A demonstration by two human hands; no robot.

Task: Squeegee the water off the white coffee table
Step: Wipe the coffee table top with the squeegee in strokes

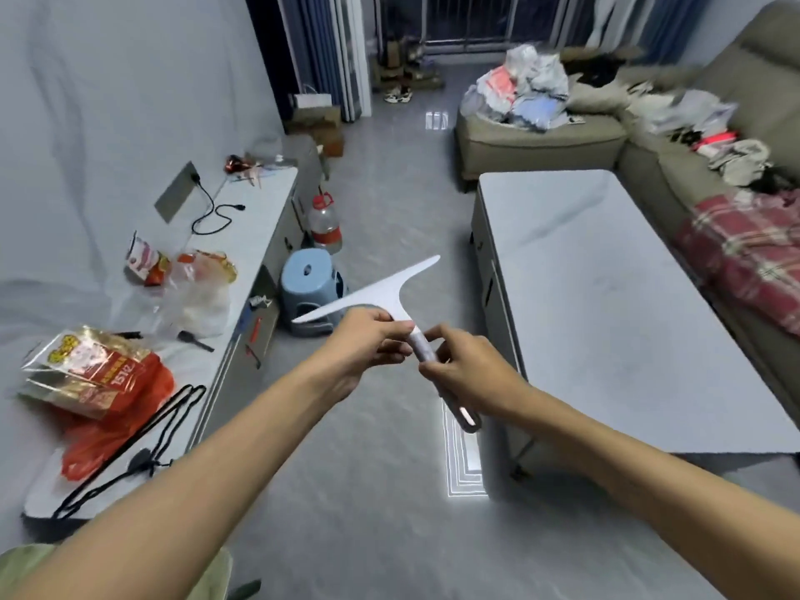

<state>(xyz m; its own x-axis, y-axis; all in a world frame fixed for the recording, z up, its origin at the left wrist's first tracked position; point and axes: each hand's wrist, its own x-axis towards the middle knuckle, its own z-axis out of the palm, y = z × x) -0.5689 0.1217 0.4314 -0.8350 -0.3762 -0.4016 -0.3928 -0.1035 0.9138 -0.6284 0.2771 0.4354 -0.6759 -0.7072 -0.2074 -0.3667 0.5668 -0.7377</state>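
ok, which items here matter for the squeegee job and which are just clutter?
Job:
- squeegee, held by left hand and right hand
- white coffee table

Clutter:
- blue stool
- water jug
- snack bags on the side cabinet
- clothes pile on the sofa

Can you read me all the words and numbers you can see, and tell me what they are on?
"1512": this seems to be printed in white on the red and gold packet on the long white cabinet; it is tilted, so I am not sure.
The other print on that packet is too blurred to read.
The snack bag farther along the cabinet has print too small to read.
The squeegee and the white coffee table show no words.
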